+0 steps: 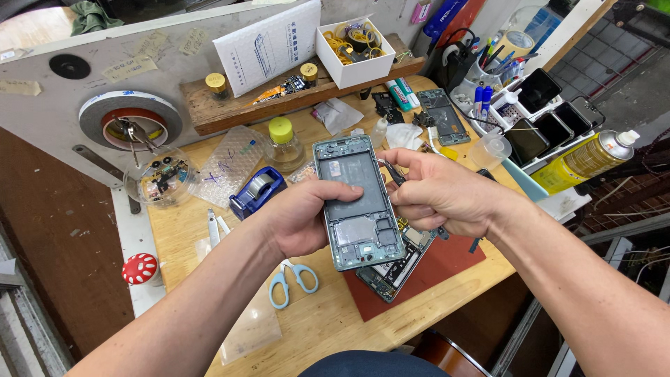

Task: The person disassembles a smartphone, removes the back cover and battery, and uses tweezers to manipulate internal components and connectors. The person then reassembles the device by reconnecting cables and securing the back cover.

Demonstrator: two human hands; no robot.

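An opened phone frame (357, 202), teal-edged with its back cover off and its inner parts exposed, is held above the middle of the wooden desk (328, 321). The left hand (303, 216) grips the frame from its left edge, the fingers curled behind it and the thumb laid flat across the dark inner panel. The right hand (436, 192) is closed in a pinch on a pair of metal tweezers (391, 169), whose tips meet the frame's right edge near its upper half; the remaining fingers fold in against the palm and rest beside the frame.

Directly beneath the frame lies a second opened phone body (391, 272), tilted, on a red mat (447, 269). Blue-handled scissors (293, 281) lie just left of the mat, below the left wrist. A blue tape dispenser (257, 192) stands near the left hand, with a yellow-capped clear bottle (282, 145) behind it and a sheet of bubble wrap (230, 164) beside it. A clear round dish of small parts (162, 180) sits at the desk's left edge, and a red mushroom-shaped object with white dots (140, 268) lies below it. Further back, a white open box of coiled cables (352, 47) rests on a wooden shelf (279, 94). To the right, another phone frame (442, 116) lies flat, a rack holds several dark phones (544, 119), and a yellow spray can (586, 160) lies at the far right.
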